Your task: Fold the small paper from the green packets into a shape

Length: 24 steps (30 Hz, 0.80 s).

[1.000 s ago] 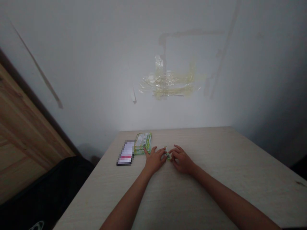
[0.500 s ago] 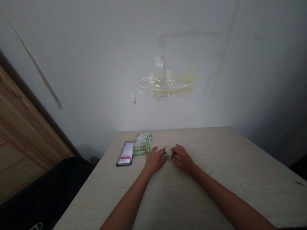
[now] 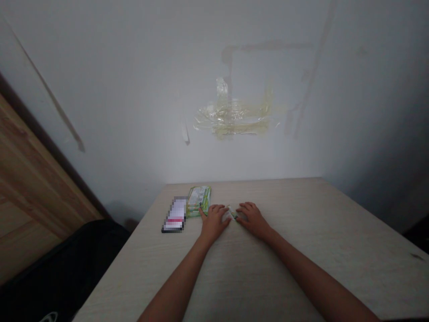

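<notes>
A small green-and-white piece of paper or wrapper (image 3: 231, 212) lies on the table between my two hands. My left hand (image 3: 213, 220) rests palm down with its fingers spread; its thumb and fingertips come up to the left side of the piece. The little finger reaches over the edge of a green-and-white packet (image 3: 198, 201), which lies flat. From the other side, my right hand (image 3: 254, 220) has its fingers apart, and its thumb tip seems to touch the lower right end of the piece. Whether either hand pinches it is too small to make out.
A phone with a blurred screen (image 3: 174, 214) lies left of the packet. The pale wooden table (image 3: 301, 259) meets a white wall (image 3: 134, 112) bearing clear tape strips (image 3: 234, 118). At left are a wooden panel (image 3: 27, 179) and a dark bag-like object (image 3: 73, 255).
Both hands have shifted slightly to the left. My right fingers have uncurled and spread beside the small piece, which now lies at a different slant.
</notes>
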Each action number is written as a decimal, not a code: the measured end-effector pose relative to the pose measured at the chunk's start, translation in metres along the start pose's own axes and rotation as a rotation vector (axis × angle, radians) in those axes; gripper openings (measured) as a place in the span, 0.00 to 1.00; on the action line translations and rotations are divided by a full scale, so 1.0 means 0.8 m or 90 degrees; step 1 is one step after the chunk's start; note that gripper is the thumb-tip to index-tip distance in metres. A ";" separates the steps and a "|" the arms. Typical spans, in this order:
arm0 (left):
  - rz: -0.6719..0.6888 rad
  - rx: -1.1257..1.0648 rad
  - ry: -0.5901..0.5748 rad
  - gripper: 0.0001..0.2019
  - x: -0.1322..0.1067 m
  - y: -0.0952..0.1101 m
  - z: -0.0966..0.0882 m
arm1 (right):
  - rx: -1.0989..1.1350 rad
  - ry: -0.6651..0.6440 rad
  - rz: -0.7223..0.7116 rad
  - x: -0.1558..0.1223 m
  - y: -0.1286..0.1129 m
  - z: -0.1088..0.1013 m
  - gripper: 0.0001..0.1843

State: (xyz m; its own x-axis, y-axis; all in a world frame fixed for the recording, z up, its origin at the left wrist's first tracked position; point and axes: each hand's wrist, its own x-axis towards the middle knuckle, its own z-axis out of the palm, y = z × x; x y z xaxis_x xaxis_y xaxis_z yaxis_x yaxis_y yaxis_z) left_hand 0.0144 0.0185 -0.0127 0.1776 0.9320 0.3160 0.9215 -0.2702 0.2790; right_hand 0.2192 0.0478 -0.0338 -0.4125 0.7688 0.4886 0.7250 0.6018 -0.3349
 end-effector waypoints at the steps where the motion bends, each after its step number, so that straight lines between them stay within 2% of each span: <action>1: -0.013 -0.002 0.004 0.17 0.000 0.000 0.000 | 0.001 0.002 -0.001 0.000 0.000 0.000 0.15; 9: -0.031 -0.020 -0.008 0.11 0.002 0.006 0.000 | -0.003 -0.005 -0.050 -0.005 -0.004 0.004 0.14; 14: -0.045 -0.047 0.006 0.08 0.002 0.011 0.000 | 0.049 -0.010 -0.049 -0.002 -0.003 0.004 0.14; 19: -0.079 -0.064 0.032 0.09 0.001 0.019 0.003 | 0.140 0.010 -0.021 0.001 0.002 0.004 0.15; 24: -0.096 -0.131 0.088 0.10 -0.002 0.027 0.006 | 0.232 0.041 0.070 0.002 0.004 -0.002 0.14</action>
State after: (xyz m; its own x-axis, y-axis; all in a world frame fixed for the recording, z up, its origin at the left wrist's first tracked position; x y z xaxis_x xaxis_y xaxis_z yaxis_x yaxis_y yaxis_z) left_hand 0.0360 0.0124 -0.0117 -0.0176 0.9275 0.3734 0.8418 -0.1878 0.5061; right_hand 0.2217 0.0505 -0.0324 -0.3000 0.8245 0.4797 0.5147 0.5633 -0.6463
